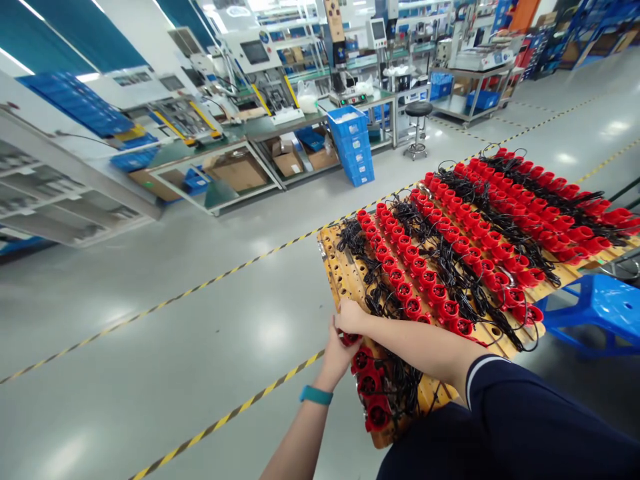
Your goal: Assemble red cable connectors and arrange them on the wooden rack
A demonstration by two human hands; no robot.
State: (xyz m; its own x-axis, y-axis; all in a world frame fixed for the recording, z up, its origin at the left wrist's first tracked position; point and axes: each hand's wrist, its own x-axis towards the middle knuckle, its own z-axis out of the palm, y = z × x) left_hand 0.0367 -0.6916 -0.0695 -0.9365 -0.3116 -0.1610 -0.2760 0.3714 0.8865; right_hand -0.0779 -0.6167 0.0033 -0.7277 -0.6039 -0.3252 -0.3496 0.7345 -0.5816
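My left hand, below a teal wristband, is closed around a red round part at the left edge of the yellow perforated board. Touching it from above, my right hand has its fingers bent over the same part; its fingertips are partly hidden. Several red cup-shaped parts stand in a row just below my hands. Further rows of red parts with bundled black cables cover the board to the right.
A blue plastic stool is at the right, beside the board. Stacked blue crates and a black round stool stand on the floor ahead. Workbenches with machines line the back, and grey shelving is at the left.
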